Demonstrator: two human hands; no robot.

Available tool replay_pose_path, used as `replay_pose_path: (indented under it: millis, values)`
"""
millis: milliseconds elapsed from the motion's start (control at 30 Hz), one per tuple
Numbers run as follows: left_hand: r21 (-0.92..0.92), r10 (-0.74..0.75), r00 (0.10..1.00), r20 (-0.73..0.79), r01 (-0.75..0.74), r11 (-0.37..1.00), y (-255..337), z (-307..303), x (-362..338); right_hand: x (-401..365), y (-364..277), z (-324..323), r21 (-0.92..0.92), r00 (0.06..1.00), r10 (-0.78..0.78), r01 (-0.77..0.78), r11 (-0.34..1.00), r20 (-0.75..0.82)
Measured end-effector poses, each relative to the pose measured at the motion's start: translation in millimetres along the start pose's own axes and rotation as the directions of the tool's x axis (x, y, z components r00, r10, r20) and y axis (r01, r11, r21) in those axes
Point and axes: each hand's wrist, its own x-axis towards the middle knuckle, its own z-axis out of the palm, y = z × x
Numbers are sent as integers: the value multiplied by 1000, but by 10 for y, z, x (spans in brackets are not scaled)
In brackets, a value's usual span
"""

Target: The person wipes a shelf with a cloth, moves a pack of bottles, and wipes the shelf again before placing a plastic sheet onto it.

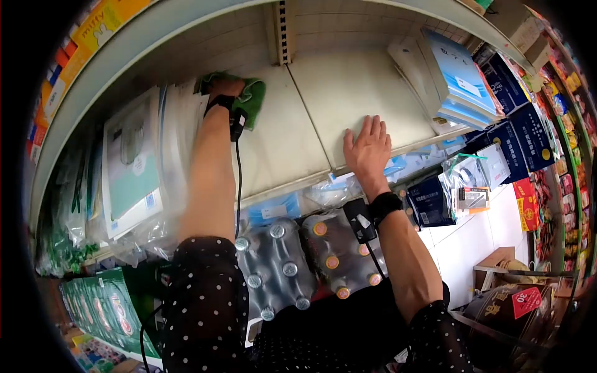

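My left hand (225, 87) reaches to the back left of a cream shelf board (273, 143) and presses on a green cloth (254, 99). The cloth bunches around it, and most of its fingers are hidden. Beside that forearm stand plastic-wrapped folders or packets (134, 158), upright and close together. My right hand (371, 149) lies flat near the shelf's front edge, fingers stretched out, holding nothing. Both wrists wear dark bands with small black devices and cables.
Blue-covered notebooks (457, 74) are stacked at the shelf's right end. Below the front edge stand shrink-wrapped packs of bottles (273, 264). Green packages (102, 304) sit lower left. Dark blue boxes (525, 140) and a snack rack (569, 180) are on the right.
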Motion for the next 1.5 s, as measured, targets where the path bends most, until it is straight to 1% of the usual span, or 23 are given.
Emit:
replay_pose_path:
  millis: [33,67,100,133,167,233,267,367,467,533,567,667,767,867,900,1000,1033,1100,1133,1233,1333,1367,1500]
  values:
    - [135,47,998,52,-54,989,43,-41,2,2,3,0,-6,1000,9,-9,1000,-3]
    - [151,50,997,57,-58,987,67,-43,-26,-5,-7,5,-10,1000,17,-17,1000,-2]
    - [168,50,997,59,-59,984,-9,71,115,0,-22,2,-10,1000,23,-23,1000,-4]
    - [185,50,997,56,-59,981,1,24,114,16,-28,-5,-19,1000,30,-30,999,-3]
    - [285,64,997,-46,-48,957,3,83,54,23,-34,-13,-26,999,36,-36,999,1]
    - [296,220,974,56,-226,928,166,-227,-571,20,-60,-15,-30,999,45,-44,999,16]
    - [293,291,950,109,-311,904,194,-355,-762,20,-57,-17,-29,999,49,-48,998,23]
    - [206,348,937,28,-347,915,58,-83,-616,22,-55,-11,-39,998,47,-46,998,32]
    - [223,329,943,38,-329,918,332,-195,-1132,21,-37,15,-67,998,46,-44,997,33]
    - [294,383,918,102,-396,870,473,-234,-1420,12,-23,21,-99,999,34,-32,995,16]
    - [328,407,903,137,-430,842,531,-241,-1551,14,-15,21,-84,999,36,-34,996,23]
    - [372,469,872,139,-485,792,644,-181,-1915,7,-18,9,-45,998,42,-40,998,46]
    - [368,590,793,153,-600,711,663,-78,-2141,-5,-12,-6,-23,997,45,-44,999,56]
    - [392,693,718,69,-658,643,673,-6,-2353,18,-9,-23,-8,998,44,-44,999,53]
    - [399,721,686,96,-691,604,686,-24,-2413,18,-8,-19,-10,998,48,-47,999,49]
    - [220,736,647,198,-761,610,710,-145,-2547,2,-5,25,-9,998,45,-45,999,41]
    - [200,705,653,278,-757,622,747,-274,-2527,-2,5,32,-9,998,46,-45,999,38]
    - [-110,623,762,177,-614,782,746,-444,-2436,1,5,25,8,998,56,-57,998,39]
    - [-265,558,817,145,-512,817,718,-523,-2370,-3,-8,8,22,997,61,-61,998,40]
    - [-365,687,698,201,-597,714,686,-863,-2134,2,-15,2,18,998,63,-63,998,23]
    - [-356,599,662,451,-482,801,673,-1171,-2094,0,-21,-2,10,998,62,-62,998,15]
    - [-336,635,658,404,-540,772,607,-1249,-2148,4,-25,-8,8,998,62,-62,998,16]
    - [-38,577,652,493,-646,762,668,-1437,-2123,5,-27,-15,15,998,59,-59,998,-3]
